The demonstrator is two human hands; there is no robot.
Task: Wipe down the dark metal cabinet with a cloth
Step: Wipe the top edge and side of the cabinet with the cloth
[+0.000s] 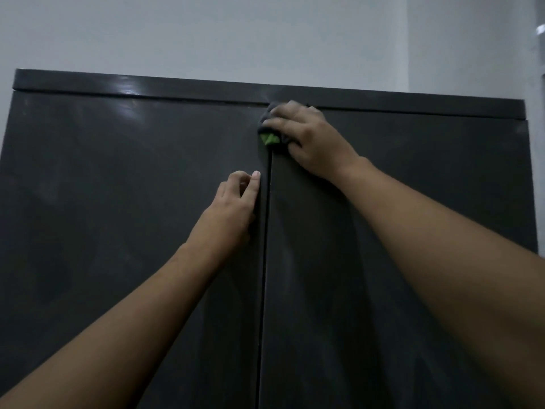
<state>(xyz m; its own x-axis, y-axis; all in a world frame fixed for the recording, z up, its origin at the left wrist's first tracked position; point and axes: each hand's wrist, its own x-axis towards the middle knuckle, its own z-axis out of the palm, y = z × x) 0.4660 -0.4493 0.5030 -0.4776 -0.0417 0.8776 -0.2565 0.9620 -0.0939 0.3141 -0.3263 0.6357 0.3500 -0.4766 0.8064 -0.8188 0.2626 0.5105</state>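
Cloth at the top centre of the cabinet, both hands on the door fronts.

The dark metal cabinet (pixel 118 202) fills the view, its two doors closed and meeting at a vertical centre seam (pixel 267 261), with a pale wall (pixel 265 31) above. The left hand (pixel 233 202) rests on the left door just beside the seam, fingers loosely bent, grasping nothing. The right hand (pixel 306 137) grasps the bunched dark cloth (pixel 269 137), which shows a green patch, and presses it against the top of the seam, directly under the top rim (pixel 413 106). The fingertips are blurred.
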